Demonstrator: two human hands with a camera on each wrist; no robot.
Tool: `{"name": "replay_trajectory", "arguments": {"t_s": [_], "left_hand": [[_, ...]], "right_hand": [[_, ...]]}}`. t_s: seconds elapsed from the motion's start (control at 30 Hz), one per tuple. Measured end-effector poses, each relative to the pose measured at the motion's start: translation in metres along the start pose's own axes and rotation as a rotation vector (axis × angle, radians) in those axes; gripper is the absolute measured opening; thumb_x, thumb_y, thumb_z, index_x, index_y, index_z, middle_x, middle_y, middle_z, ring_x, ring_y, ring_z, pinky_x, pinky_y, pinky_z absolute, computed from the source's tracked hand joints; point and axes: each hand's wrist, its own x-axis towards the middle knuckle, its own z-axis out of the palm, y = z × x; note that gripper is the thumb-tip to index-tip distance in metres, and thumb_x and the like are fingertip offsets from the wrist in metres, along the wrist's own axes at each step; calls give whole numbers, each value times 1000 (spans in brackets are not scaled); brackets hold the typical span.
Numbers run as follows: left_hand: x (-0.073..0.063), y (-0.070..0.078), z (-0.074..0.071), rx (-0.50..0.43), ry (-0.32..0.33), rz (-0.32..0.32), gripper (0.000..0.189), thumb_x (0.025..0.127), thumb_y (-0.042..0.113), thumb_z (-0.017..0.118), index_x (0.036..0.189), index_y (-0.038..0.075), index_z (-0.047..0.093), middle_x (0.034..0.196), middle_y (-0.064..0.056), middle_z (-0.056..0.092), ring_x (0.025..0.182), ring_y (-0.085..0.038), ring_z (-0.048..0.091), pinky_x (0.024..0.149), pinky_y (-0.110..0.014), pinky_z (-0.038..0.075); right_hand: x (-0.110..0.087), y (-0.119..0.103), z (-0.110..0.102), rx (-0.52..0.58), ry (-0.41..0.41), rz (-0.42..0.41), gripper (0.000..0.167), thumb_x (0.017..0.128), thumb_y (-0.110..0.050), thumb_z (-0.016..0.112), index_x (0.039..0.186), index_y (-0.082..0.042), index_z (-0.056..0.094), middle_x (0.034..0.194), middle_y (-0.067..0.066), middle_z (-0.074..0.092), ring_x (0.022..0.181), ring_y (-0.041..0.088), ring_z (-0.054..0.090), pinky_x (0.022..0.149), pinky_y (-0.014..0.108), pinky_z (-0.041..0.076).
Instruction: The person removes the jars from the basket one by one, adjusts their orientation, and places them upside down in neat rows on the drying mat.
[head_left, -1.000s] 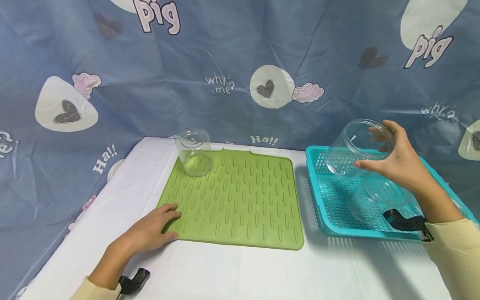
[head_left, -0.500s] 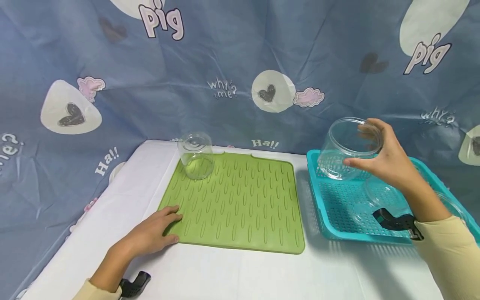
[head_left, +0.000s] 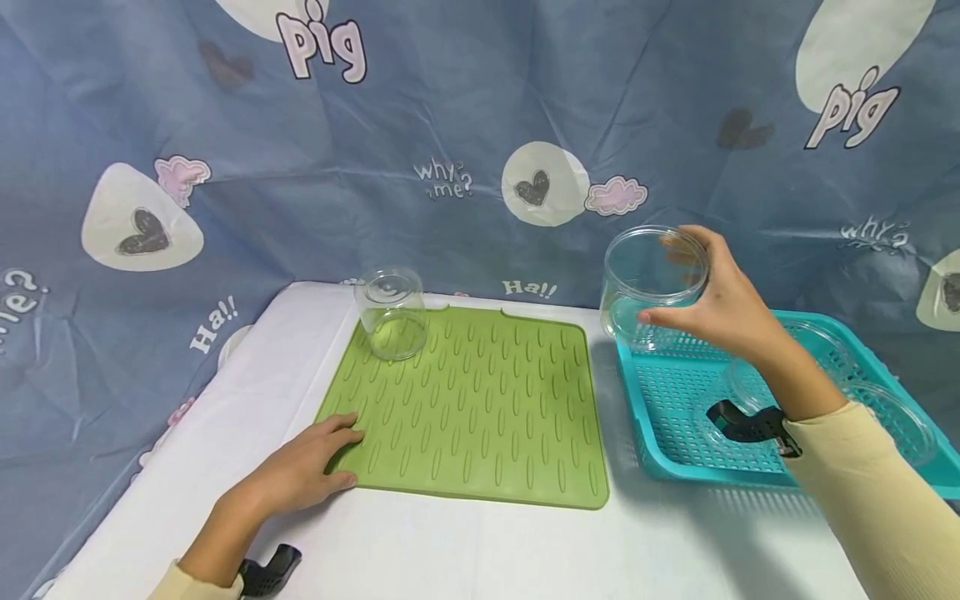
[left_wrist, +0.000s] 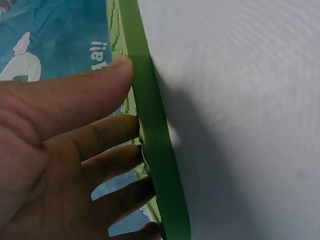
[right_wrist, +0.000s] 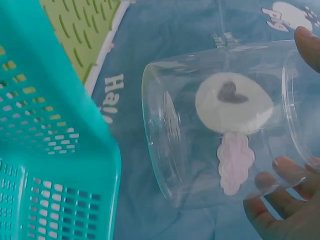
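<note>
Behind the white worktop point(head_left: 420, 546) we see a blue cloth point(head_left: 480, 92) hanging in soft folds, printed with pale rounded patches point(head_left: 558, 185), dark hearts point(head_left: 144, 233), pink clouds point(head_left: 617, 197) and lettering point(head_left: 321, 43) that we read as "pig", "why me?" and "Ha!!"; on our left it runs along the worktop's side.

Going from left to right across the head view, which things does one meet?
Left hand, standing jar, held jar, right hand. The mat and basket overlap some of these, so they are left out.
</note>
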Motion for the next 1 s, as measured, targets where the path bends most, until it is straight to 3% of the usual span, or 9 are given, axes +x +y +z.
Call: {"name": "replay_trajectory", "arguments": {"t_s": [0.1, 0.5, 0.7, 1.0], "left_hand": [[0, 1, -2, -1, -16, -8, 58, 86, 25, 75, 136, 1, 57, 153, -21, 43, 139, -48, 40, 109, -63, 41], [3, 2, -5, 13, -45, -6, 59, 86, 26, 76, 136, 1, 57, 151, -22, 43, 137, -49, 42, 106, -63, 43], [2, 1, -3, 23, -37, -14, 59, 85, 26, 77, 135, 2, 58, 151, -21, 44, 137, -48, 42, 106, -62, 44], [2, 4, -4, 23, -44, -18, 59, 86, 26, 77, 136, 2, 58, 151, -21, 43, 138, -49, 42, 107, -63, 43]], "right_hand": [[4, -7, 7, 14, -27, -17, 110, 72, -23, 90, 154, -15, 18, 155, 9, 41, 142, 36, 40, 109, 60, 38], [11, -34, 42, 7, -133, -132, 109, 71, -29, 91, 153, -10, 22, 153, 5, 44, 142, 30, 42, 113, 57, 37], [8, -49, 59, -52, -190, -212, 114, 69, -35, 92, 155, -9, 21, 153, 12, 43, 139, 33, 43, 113, 56, 39], [5, -65, 84, -157, -227, -309, 116, 62, -44, 93, 153, -8, 30, 149, 9, 48, 130, 33, 46, 107, 53, 44]]}}
